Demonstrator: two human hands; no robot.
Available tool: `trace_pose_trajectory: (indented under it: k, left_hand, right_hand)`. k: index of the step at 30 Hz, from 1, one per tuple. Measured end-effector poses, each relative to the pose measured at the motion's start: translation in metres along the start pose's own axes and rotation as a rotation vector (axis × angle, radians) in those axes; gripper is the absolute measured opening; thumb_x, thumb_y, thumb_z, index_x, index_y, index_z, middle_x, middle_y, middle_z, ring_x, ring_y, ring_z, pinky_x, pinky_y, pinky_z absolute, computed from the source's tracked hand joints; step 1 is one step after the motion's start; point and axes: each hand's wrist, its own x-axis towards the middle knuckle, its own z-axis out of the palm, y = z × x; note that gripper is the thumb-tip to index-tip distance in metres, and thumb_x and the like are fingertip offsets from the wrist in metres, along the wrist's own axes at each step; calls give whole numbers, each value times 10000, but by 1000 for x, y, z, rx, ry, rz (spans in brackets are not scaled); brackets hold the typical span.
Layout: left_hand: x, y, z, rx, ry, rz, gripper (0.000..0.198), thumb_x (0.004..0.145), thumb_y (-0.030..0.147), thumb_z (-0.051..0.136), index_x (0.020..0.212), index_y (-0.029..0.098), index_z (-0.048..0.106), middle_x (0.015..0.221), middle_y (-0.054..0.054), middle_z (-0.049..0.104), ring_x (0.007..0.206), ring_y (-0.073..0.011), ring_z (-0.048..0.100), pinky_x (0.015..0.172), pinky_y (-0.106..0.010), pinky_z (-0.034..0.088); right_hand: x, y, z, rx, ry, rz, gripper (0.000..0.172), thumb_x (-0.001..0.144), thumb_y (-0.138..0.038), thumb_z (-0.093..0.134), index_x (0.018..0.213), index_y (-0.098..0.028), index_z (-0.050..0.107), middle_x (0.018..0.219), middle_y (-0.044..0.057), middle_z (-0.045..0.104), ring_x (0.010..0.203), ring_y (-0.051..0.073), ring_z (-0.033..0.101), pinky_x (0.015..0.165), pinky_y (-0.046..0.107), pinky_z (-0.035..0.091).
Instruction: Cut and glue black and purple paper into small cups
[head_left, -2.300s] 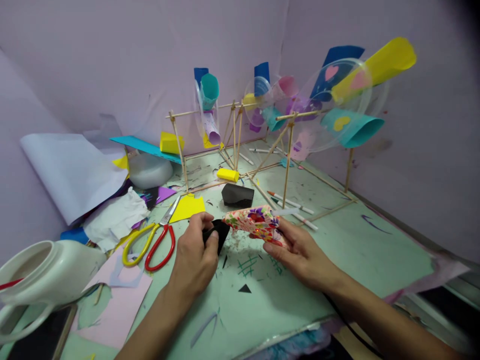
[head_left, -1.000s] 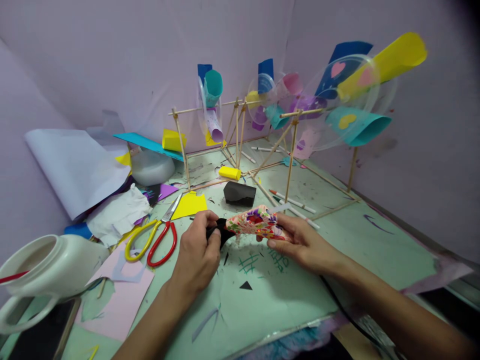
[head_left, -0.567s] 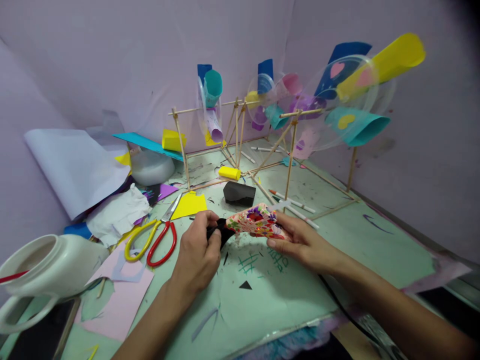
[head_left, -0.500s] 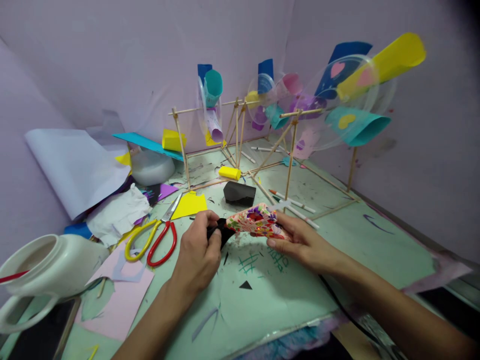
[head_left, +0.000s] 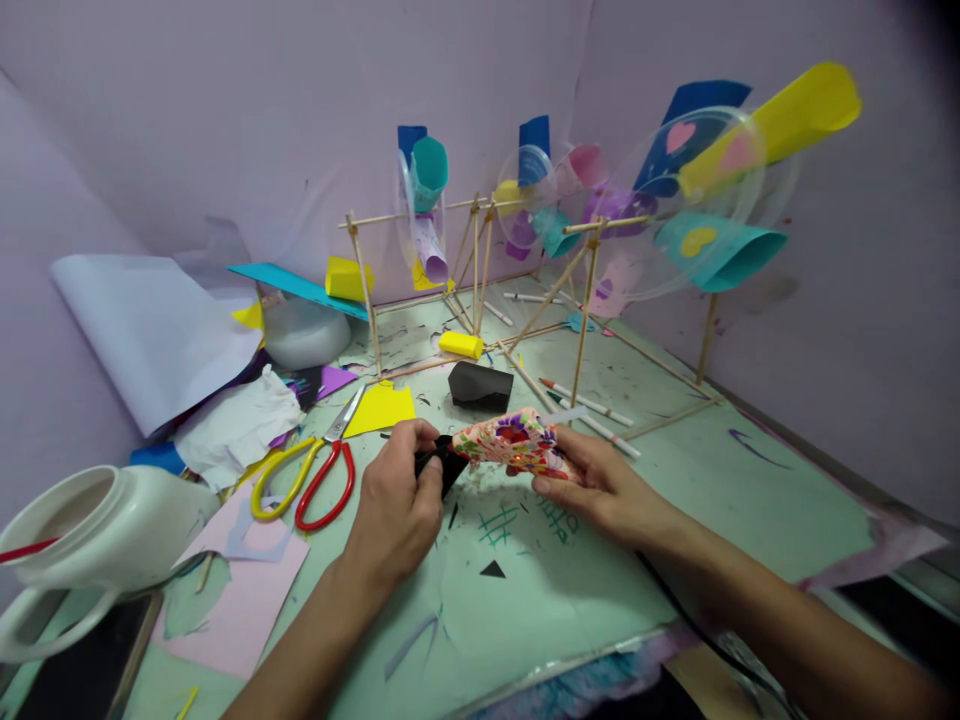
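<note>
My right hand (head_left: 600, 485) is wrapped round a flower-patterned hot glue gun (head_left: 517, 440), its black cord trailing off toward the lower right. A pale glue stick (head_left: 571, 413) pokes out of the gun's back end, and a small red light glows on its side. Pinched in the fingers of my left hand (head_left: 401, 500) is a small black paper piece (head_left: 450, 468). The gun's nozzle end meets this piece; the exact contact is hidden by the fingers. Just beyond them lies a black folded paper tube (head_left: 480, 387).
Scissors (head_left: 322, 460) with yellow and red handles lie left of my hands, near paper scraps (head_left: 255, 610). A white jug (head_left: 135, 520) is tipped over at far left. Behind stands a stick frame (head_left: 581, 320) carrying clear discs with coloured paper tubes. Pencils (head_left: 592, 402) lie by it.
The whole view has shifted very slightly. Both hands keep their hold on the glue gun and the black paper piece, and the glue stick sits at a slightly different angle.
</note>
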Motion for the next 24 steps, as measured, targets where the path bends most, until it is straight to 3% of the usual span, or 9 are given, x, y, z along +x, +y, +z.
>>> trace_pose_trajectory:
  k: [15, 24]
  left_hand:
    - [1, 0, 1, 13, 3, 16, 148, 772, 150, 465, 910, 205, 467, 844, -24, 597, 814, -171, 571, 739, -300, 436]
    - [1, 1, 1, 21, 0, 8, 140, 776, 165, 448, 908, 206, 465, 847, -32, 598, 824, -187, 580, 748, -326, 445]
  right_hand:
    - [-1, -2, 1, -37, 42, 31, 219, 780, -226, 541, 991, -175, 569, 895, 49, 618, 845, 220, 593, 790, 344, 470]
    - [-1, 1, 2, -43, 80, 37, 279, 771, -255, 564, 1043, -198, 590, 865, 45, 636, 818, 227, 599, 770, 346, 485]
